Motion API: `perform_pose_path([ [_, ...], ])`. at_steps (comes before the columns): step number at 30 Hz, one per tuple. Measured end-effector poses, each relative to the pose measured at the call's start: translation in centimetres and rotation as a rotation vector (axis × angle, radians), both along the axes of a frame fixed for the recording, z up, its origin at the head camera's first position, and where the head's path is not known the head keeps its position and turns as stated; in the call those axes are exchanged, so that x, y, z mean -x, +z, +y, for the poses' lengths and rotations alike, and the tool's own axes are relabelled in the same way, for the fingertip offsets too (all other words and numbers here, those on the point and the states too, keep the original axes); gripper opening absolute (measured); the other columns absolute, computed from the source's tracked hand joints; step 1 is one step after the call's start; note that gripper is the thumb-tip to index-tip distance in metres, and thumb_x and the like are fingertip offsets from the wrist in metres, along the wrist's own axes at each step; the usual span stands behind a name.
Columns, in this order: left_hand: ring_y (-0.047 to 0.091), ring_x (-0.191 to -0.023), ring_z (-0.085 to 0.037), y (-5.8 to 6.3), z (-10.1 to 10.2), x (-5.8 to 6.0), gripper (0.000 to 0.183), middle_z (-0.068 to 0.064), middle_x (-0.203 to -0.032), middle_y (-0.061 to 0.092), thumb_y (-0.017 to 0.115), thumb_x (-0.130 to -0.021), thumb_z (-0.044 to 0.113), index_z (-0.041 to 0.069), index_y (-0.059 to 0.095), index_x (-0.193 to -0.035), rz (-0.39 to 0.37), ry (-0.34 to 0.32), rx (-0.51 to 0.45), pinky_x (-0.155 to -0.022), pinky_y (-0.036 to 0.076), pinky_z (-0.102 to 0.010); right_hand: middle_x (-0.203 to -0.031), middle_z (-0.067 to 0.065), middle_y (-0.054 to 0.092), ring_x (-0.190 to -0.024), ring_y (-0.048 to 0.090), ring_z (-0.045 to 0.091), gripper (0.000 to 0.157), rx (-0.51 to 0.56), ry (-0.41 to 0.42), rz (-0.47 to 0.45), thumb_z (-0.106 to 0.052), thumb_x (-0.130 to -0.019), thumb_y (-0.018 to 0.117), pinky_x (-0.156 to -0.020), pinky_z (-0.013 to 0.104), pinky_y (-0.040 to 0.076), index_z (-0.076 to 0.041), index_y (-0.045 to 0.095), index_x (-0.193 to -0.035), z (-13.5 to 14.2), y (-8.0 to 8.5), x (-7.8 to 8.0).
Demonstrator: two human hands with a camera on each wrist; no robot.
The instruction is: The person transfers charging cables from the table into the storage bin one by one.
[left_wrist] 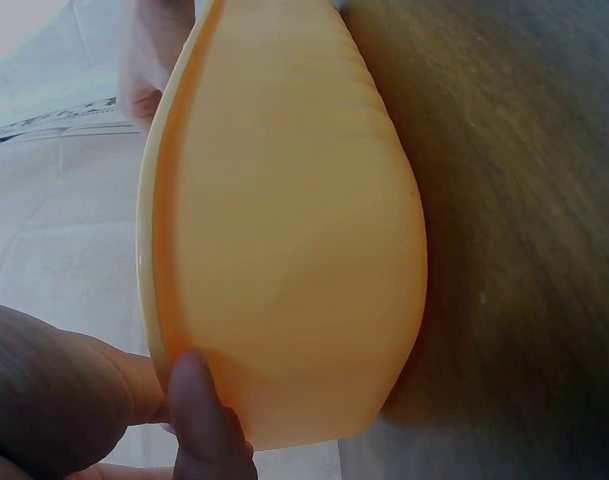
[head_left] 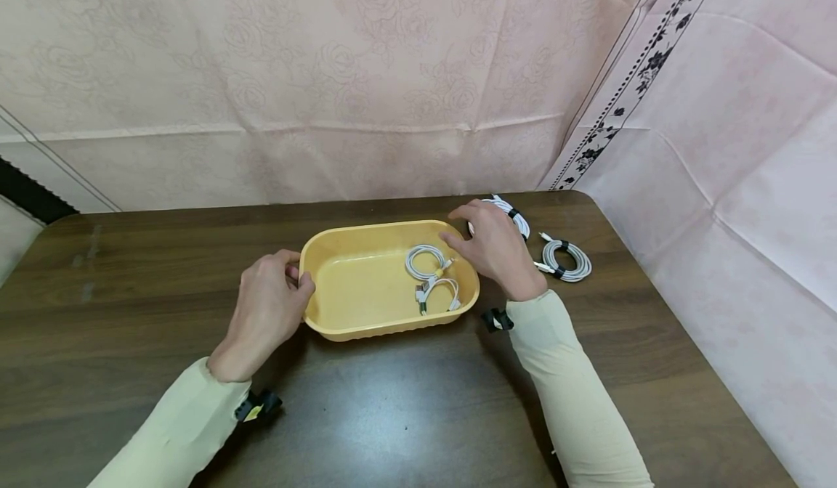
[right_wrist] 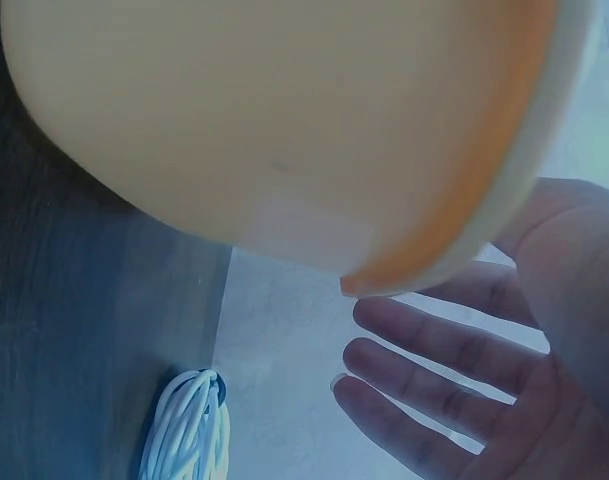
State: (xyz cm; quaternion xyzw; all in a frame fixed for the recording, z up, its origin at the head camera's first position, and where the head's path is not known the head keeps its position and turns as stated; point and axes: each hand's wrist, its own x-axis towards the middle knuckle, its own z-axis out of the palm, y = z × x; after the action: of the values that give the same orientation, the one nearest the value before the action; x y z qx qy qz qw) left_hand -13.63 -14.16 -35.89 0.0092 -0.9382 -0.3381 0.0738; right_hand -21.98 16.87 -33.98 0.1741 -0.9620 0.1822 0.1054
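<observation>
A yellow plastic basin rests on the dark wooden table, its long side facing me. Inside, toward its right end, lies a white coiled charging cable with a second short white cable and plugs. My left hand pinches the basin's left rim between thumb and fingers; the left wrist view shows fingertips against the outer wall. Over the right end of the basin hovers my right hand. Its fingers are spread and straight beside the rim in the right wrist view.
Beyond my right hand lies a coiled white cable tied with a black strap, partly covered by the hand. Another strapped coil lies to its right. Patterned cloth hangs behind the table and along its right side.
</observation>
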Motion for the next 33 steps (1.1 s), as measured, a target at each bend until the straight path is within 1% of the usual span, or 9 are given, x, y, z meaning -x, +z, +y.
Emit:
perform_pose_path([
  [7, 0.058, -0.080, -0.027, 0.0, 0.0, -0.1, 0.034, -0.017, -0.093, 0.065, 0.053, -0.095, 0.011, -0.009, 0.065, -0.119, 0.010, -0.003, 0.001, -0.062, 0.047, -0.028, -0.128, 0.011, 0.069, -0.124, 0.062, 0.031, 0.041, -0.013, -0.036, -0.029, -0.039, -0.095, 0.070, -0.106, 0.047, 0.049, -0.009, 0.073, -0.122, 0.1, 0.1, 0.1],
  [12, 0.058, -0.080, -0.027, 0.0, 0.0, -0.1, 0.034, -0.017, -0.093, 0.065, 0.053, -0.094, 0.011, -0.009, 0.066, -0.118, 0.016, -0.003, 0.002, -0.062, 0.047, -0.028, -0.129, 0.012, 0.068, -0.125, 0.061, 0.031, 0.043, -0.019, -0.049, -0.050, -0.039, -0.096, 0.069, -0.106, 0.047, 0.049, -0.008, 0.072, -0.124, 0.3, 0.0, 0.2],
  [21, 0.059, -0.080, -0.027, -0.1, 0.0, -0.1, 0.033, -0.016, -0.093, 0.065, 0.053, -0.095, 0.011, -0.009, 0.066, -0.118, 0.015, -0.006, 0.008, -0.063, 0.047, -0.028, -0.131, 0.012, 0.068, -0.128, 0.059, 0.032, 0.045, -0.018, -0.069, -0.058, -0.039, -0.095, 0.070, -0.109, 0.048, 0.047, -0.006, 0.071, -0.126, 0.6, -0.1, 0.4],
  [29, 0.059, -0.080, -0.026, -0.2, 0.0, -0.2, 0.031, -0.015, -0.092, 0.065, 0.054, -0.094, 0.010, -0.009, 0.066, -0.116, 0.029, -0.004, 0.010, -0.064, 0.047, -0.029, -0.130, 0.012, 0.069, -0.128, 0.059, 0.032, 0.043, 0.000, -0.059, -0.062, -0.037, -0.096, 0.069, -0.109, 0.049, 0.046, -0.006, 0.071, -0.125, 1.0, -0.6, 0.7],
  [33, 0.059, -0.078, -0.026, -0.1, 0.0, -0.1, 0.032, -0.016, -0.093, 0.064, 0.055, -0.095, 0.010, -0.010, 0.065, -0.118, 0.021, -0.011, 0.003, -0.062, 0.048, -0.029, -0.130, 0.012, 0.069, -0.127, 0.060, 0.032, 0.043, 0.000, -0.055, -0.056, -0.036, -0.095, 0.069, -0.109, 0.049, 0.046, -0.005, 0.071, -0.125, 1.1, -0.5, 0.8],
])
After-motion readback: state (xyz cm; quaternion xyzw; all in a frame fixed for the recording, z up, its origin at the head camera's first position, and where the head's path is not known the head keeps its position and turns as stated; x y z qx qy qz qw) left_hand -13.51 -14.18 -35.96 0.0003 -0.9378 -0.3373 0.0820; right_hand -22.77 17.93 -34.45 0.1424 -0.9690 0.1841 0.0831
